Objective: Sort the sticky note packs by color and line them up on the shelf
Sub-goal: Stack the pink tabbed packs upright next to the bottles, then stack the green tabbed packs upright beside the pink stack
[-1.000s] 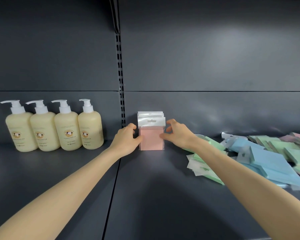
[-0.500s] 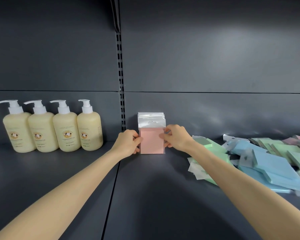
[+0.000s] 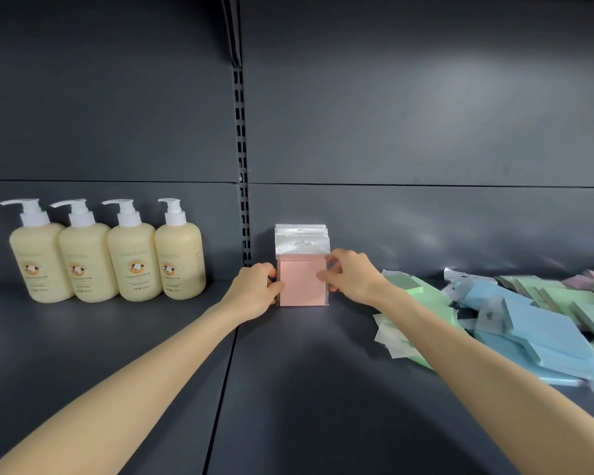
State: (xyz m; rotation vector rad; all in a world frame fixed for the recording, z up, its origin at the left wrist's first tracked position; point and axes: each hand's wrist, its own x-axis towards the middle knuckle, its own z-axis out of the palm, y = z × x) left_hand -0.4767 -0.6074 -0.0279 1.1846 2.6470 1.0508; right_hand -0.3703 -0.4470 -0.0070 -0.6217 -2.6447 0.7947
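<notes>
Bottles (image 3: 107, 258) standing left, loose packs (image 3: 535, 334) lying right; our left hand (image 3: 254, 291) and right hand (image 3: 354, 277) are pinching upright pink packs (image 3: 300, 282), tabs pointing up

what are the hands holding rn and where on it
The front pink sticky note pack, standing upright: the left hand grips its left edge, the right hand pinches its right edge, thumb on the front face.

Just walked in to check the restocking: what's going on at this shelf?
A person grips an upright row of pink sticky note packs from both sides, left hand on its left edge, right hand on its right. Green packs and blue packs lie in a loose heap to the right. Four pump bottles stand left.
</notes>
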